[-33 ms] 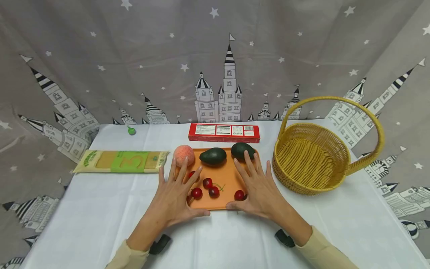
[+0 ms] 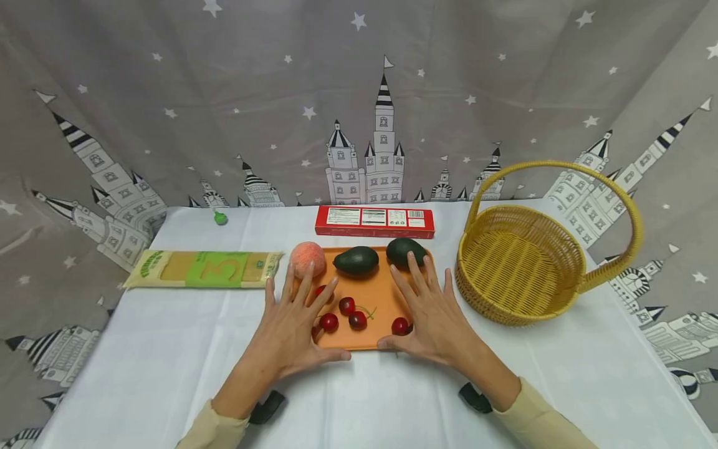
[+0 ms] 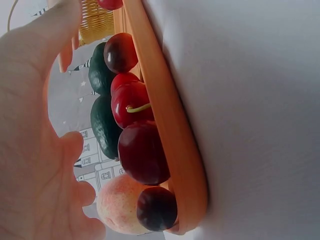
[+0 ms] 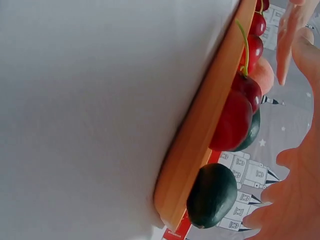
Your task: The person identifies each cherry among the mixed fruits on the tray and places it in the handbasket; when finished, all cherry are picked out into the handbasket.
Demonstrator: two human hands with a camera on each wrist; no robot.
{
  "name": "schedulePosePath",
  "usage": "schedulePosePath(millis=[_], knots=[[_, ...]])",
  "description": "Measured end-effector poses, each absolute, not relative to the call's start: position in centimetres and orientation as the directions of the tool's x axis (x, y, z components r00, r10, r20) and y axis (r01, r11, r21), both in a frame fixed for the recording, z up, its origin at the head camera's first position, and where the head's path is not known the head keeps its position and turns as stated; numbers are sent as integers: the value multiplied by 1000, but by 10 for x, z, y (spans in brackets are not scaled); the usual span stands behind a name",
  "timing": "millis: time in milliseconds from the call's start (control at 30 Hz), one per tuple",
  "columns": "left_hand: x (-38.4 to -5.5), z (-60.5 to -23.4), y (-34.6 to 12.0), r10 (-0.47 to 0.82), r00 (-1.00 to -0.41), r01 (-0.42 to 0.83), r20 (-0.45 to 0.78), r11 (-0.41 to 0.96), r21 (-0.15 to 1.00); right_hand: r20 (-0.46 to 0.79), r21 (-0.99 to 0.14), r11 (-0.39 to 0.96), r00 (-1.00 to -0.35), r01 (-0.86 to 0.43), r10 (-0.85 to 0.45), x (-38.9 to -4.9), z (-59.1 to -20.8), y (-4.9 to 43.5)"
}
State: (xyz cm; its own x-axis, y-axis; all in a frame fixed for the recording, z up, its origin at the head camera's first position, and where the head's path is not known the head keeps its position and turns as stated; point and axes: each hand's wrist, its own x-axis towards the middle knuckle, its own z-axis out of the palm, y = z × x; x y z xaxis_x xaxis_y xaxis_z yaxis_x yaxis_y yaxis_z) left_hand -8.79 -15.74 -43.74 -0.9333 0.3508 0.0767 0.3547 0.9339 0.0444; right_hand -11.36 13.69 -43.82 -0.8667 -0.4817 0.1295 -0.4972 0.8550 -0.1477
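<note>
An orange tray (image 2: 382, 288) holds a peach (image 2: 306, 258) at its back left corner, two dark green avocados (image 2: 356, 260) along the back, and several dark red cherries (image 2: 358, 320) toward the front. Over the tray's left side, my left hand (image 2: 288, 333) spreads its fingers, palm down. My right hand (image 2: 430, 319) spreads likewise over the right side, partly covering the right avocado and a cherry (image 2: 400, 325). Both wrist views show a gap between palm and fruit; the left palm (image 3: 30, 145) and right palm (image 4: 300, 170) grip nothing.
A yellow wicker basket (image 2: 518, 315) with a tall handle stands right of the tray. Behind the tray lies a red box (image 2: 374, 229). To the left are a noodle packet (image 2: 215, 269) and, farther back, a small green object (image 2: 220, 218). White cloth (image 2: 387, 405) covers the table.
</note>
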Motion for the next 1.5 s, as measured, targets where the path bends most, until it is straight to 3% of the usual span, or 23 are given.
schedulePosePath(millis=[333, 667, 1000, 1200, 1500], knots=[[-84, -434, -162, 338, -939, 343, 71, 934, 97, 125, -172, 838, -855, -518, -503, -109, -439, 134], [-77, -423, -185, 298, -951, 309, 83, 932, 191, 186, -294, 785, -838, -545, -512, -109, -427, 144], [-56, -424, -232, 215, -941, 314, 261, 844, 435, 297, -361, 727, -811, -584, -504, -109, -428, 163], [-41, -436, -241, 216, -940, 325, 263, 797, 509, 278, -401, 721, -825, -565, -492, -106, -429, 174], [-33, -451, -241, 253, -943, 329, 216, 798, 504, 175, -475, 726, -862, -497, -476, -97, -435, 186]])
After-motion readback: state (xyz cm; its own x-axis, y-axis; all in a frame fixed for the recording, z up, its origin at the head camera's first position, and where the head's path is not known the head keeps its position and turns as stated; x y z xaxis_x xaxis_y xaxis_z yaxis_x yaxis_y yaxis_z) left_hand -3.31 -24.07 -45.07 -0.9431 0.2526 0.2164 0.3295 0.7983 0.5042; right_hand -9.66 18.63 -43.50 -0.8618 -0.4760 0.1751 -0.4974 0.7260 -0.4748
